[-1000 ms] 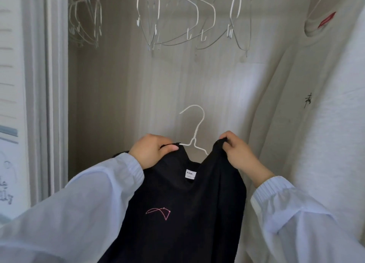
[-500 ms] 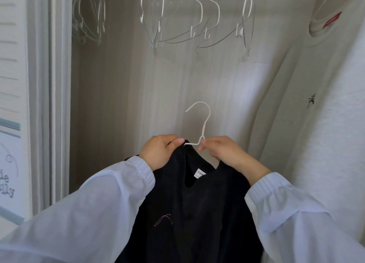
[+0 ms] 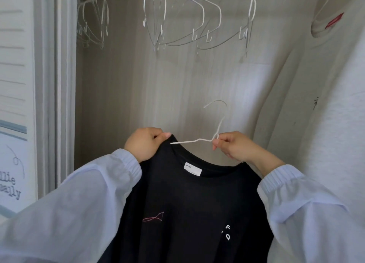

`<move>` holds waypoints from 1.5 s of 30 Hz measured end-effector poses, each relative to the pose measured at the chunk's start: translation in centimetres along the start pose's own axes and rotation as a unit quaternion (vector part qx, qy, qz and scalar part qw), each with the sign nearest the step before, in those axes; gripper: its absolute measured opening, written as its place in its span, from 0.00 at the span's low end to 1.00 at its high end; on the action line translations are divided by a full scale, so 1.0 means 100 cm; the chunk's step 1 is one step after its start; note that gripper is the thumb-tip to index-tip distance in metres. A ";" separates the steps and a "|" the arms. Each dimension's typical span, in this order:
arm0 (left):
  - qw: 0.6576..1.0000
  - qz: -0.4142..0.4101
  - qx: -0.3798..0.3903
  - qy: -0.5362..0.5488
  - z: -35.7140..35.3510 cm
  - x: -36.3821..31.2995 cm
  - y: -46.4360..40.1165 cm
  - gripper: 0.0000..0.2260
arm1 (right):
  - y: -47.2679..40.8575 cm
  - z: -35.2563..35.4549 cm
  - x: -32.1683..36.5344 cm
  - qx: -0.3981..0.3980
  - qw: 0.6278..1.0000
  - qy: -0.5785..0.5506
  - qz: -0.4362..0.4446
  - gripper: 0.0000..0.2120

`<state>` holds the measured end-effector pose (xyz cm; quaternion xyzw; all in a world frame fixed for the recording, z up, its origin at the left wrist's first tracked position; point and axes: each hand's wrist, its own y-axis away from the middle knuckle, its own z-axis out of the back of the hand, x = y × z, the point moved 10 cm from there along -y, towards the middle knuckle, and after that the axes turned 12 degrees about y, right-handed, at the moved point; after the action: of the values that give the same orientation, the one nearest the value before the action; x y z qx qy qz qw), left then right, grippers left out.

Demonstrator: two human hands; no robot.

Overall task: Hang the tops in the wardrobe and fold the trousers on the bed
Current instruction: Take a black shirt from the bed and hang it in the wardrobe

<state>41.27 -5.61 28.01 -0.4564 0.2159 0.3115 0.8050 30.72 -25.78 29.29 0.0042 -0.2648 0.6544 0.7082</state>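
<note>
A black top (image 3: 189, 209) with a white neck label and small pink stitching hangs in front of me inside the open wardrobe. A white wire hanger (image 3: 215, 128) sits in its neck opening, hook pointing up. My left hand (image 3: 145, 144) grips the top's left shoulder at the collar. My right hand (image 3: 231, 147) pinches the hanger at the base of its hook, above the right side of the collar. The hanger's right arm is hidden under the fabric.
Several empty white wire hangers (image 3: 189, 19) hang from the rail above, more at the upper left (image 3: 91, 23). A pale grey sweatshirt (image 3: 325, 104) hangs at the right. The wardrobe's white door frame (image 3: 55, 89) stands at the left.
The top's neck has spread wider over the hanger and the collar now sits flatter. My right hand moved right along the hanger to the hook's base; the left hand kept its grip.
</note>
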 end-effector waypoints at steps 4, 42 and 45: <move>0.999 -0.003 0.023 -0.034 0.004 -0.017 -0.010 0.19 | -0.007 0.012 0.011 -0.052 0.997 -0.064 -0.006 0.14; 0.999 0.009 -0.033 -0.016 0.019 -0.011 -0.045 0.11 | 0.050 0.056 0.002 0.018 0.954 -0.248 -0.166 0.10; 0.999 -0.010 0.044 -0.007 -0.023 -0.040 -0.063 0.14 | 0.070 0.087 -0.015 -0.041 0.945 -0.196 -0.259 0.10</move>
<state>42.65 -11.28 33.23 -0.4203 0.2193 0.2971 0.8288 21.03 -29.26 33.80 0.1715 -0.4147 0.4237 0.7868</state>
